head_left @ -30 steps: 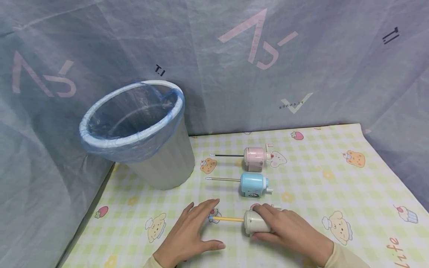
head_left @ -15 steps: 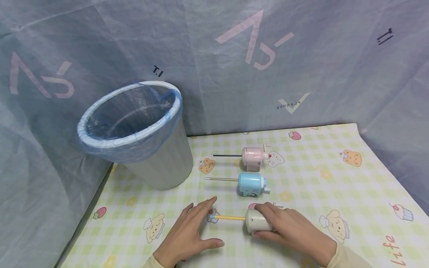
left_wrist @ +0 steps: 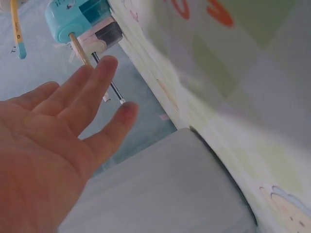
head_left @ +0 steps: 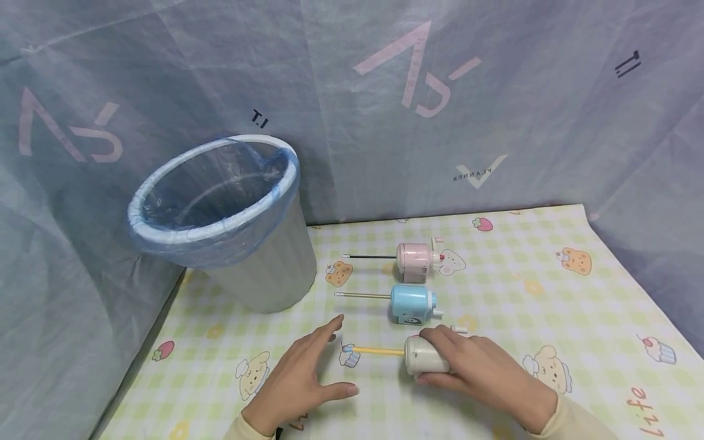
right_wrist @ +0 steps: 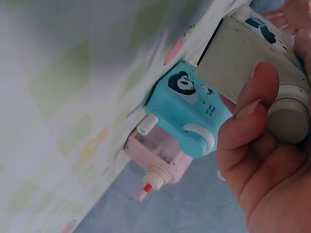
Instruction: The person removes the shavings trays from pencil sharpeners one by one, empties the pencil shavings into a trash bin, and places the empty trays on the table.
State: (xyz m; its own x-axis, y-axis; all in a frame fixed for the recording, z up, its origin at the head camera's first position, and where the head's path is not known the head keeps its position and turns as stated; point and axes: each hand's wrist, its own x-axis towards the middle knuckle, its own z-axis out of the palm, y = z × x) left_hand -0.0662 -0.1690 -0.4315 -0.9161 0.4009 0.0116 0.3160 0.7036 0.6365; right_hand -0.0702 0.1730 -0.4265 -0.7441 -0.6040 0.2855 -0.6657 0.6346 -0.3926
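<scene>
My right hand grips a white crank pencil sharpener from its crank end, fingers and thumb round the body. A yellow pencil with a light blue end sticks out of its front, pointing left. My left hand is spread beside the pencil's blue end, thumb apart from the fingers, holding nothing. Just beyond stands a light blue sharpener with a gold-coloured pencil in it. Behind that is a pink sharpener with a black pencil. In the right wrist view, the white sharpener's base shows.
A grey-white bin with a blue plastic liner stands at the back left, beyond my left hand. A green checked cloth with cartoon prints covers the table. Grey-blue fabric hangs behind and at both sides.
My left hand has drawn slightly left, away from the pencil end. The right hand, still gripping the white sharpener, has shifted slightly right and a little up in the head view.
</scene>
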